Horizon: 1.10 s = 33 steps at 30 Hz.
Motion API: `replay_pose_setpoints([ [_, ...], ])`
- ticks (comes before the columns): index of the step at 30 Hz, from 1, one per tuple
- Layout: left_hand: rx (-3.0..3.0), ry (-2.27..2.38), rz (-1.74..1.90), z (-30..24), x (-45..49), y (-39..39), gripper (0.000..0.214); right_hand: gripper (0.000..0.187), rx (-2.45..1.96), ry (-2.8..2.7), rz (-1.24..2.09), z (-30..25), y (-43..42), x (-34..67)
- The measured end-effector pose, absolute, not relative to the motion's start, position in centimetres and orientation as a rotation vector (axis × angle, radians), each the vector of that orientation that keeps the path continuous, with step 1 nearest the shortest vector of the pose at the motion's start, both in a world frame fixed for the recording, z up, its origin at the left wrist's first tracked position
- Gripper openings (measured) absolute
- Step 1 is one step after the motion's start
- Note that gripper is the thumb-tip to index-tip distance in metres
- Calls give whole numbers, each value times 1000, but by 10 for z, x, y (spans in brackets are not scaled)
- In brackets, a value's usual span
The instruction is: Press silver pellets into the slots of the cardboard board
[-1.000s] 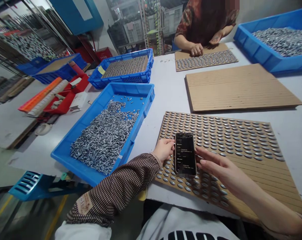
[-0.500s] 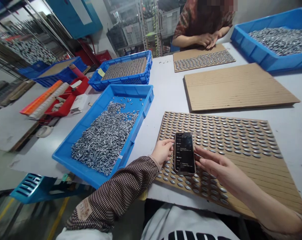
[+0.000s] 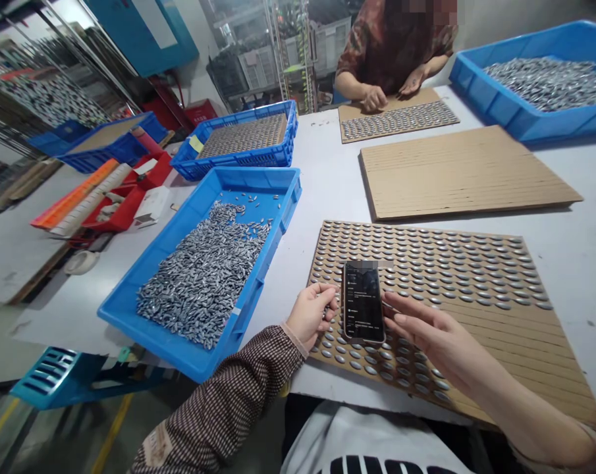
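Note:
A black-screened smartphone point(image 3: 363, 303) with lines of text lies over rows of small silvery oval metal pieces on a slotted cardboard sheet point(image 3: 515, 349). Just left of the phone, my left hand point(image 3: 313, 315) is closed, thumb and fingers pinched together; whatever is inside them is hidden. A checked sleeve covers that arm. My right hand point(image 3: 421, 324) is at the phone's right edge with fingers stretched out, the fingertips touching or nearly touching it. Metal pieces fill the sheet's far rows and its near left part, while slots show bare at the right.
A blue tray point(image 3: 112, 309) of loose metal pieces point(image 3: 203, 276) stands left. Behind it is a blue crate point(image 3: 176, 164) with a filled sheet. Stacked cardboard point(image 3: 465, 171) lies beyond my sheet. Across the table, a person point(image 3: 396, 52) works at another sheet beside a second blue tray point(image 3: 515, 122).
My left hand has drawn slightly left, away from the phone's edge, and its fingers are more curled. My right hand stays put. The other person's hands have moved apart.

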<state>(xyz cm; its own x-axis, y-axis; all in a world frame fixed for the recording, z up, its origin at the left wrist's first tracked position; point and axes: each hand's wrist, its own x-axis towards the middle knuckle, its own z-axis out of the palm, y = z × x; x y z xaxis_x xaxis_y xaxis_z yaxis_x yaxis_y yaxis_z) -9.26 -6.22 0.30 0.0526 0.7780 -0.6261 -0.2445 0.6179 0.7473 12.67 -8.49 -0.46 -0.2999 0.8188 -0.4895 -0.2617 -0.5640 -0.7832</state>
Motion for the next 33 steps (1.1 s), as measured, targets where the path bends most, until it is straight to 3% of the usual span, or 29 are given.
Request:
replay_pose_setpoints([
  [9,436,1234,859,6,-97,-79,32,47,-1242,-770,1874,-3,-88,130],
  [23,442,1038,639,11,-40,-142,30,27,-1231,-1252,1951,-3,-134,143],
  [33,470,1023,520,4,-24,-152,41,29,-1266,-1249,1983,-10,-146,161],
])
